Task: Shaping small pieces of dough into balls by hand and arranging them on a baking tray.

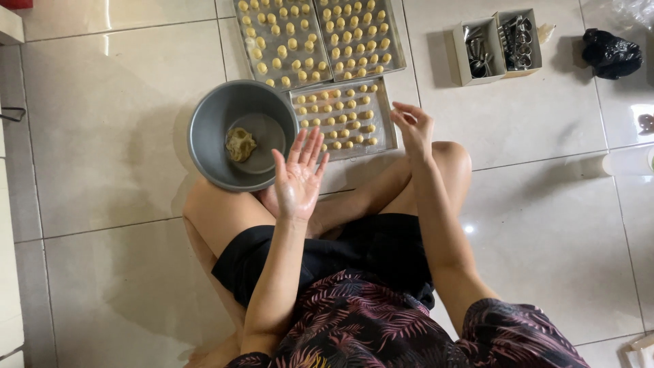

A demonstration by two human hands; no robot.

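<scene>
The left hand (298,178) stands at the centre of the frame with its palm up and fingers spread wide, holding nothing, its skin looking slightly greasy. Just to its upper left sits the grey bowl (242,134) on the tiled floor (109,123), and the last lump of yellow dough (240,144) lies on the bowl's bottom, left of the fingertips and a little above them, so this hand is clearly the nearer one. The right hand (413,127) hovers at centre right over the edge of the nearest baking tray (345,117) of small dough balls, fingers loosely curled; whether it pinches a bit of dough I cannot tell from this view.
</scene>
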